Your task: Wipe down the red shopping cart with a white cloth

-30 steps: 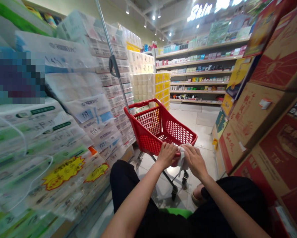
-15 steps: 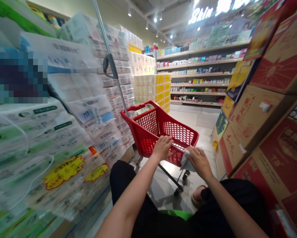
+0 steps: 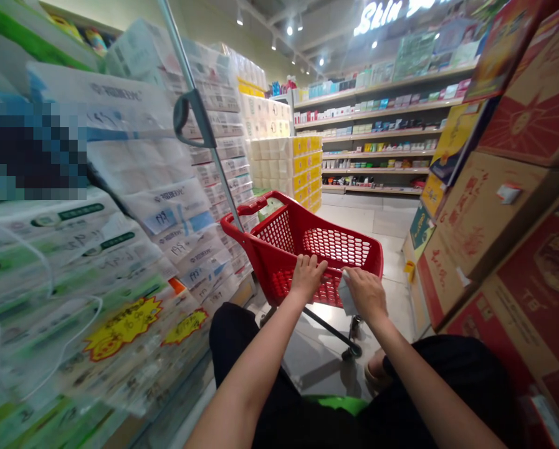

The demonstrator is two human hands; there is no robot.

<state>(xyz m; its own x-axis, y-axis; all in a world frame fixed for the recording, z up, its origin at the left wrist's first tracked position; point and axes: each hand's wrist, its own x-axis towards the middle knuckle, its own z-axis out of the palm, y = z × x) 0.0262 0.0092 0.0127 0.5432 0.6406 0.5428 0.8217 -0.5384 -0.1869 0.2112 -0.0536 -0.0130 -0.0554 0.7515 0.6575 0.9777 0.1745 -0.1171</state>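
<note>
Lit sign point(image 3: 377, 14) over the far shelves reads "Skin"; the rest is cut off. Print on tissue packs point(image 3: 167, 212) and cartons point(image 3: 485, 212) is illegible.

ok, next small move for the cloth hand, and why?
Probably slide the right hand and its white cloth rightward along the near rim of the red cart basket: the cloth sits pressed there, and the left hand braces the rim beside it.

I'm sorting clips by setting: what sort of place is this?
Probably a supermarket aisle: a red shopping cart with the right hand holding a white cloth to it, stacked paper packs with yellow price stickers, and stocked shelves behind.
</note>
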